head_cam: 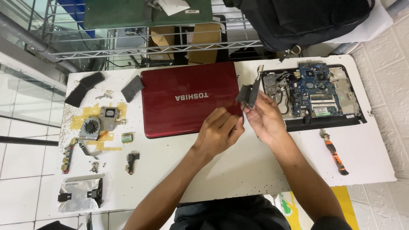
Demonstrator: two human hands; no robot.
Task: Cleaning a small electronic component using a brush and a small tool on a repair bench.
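My right hand [266,119] holds a small dark part with a metal bracket [250,91] up above the white table [238,170]. My left hand [219,132] is close beside it, fingers curled, its fingertips near the right hand; whether it grips anything I cannot tell. Under both hands lies a red laptop lid [183,98]. To the right sits the opened laptop base [317,91] with its blue circuit board exposed.
A screwdriver with an orange and black handle [334,153] lies at the right. At the left lie a cooling fan with heat pipe [98,123], dark foam pads [85,87], small boards and a silver drive [81,195]. A wire shelf [149,44] and black bag [306,19] stand behind.
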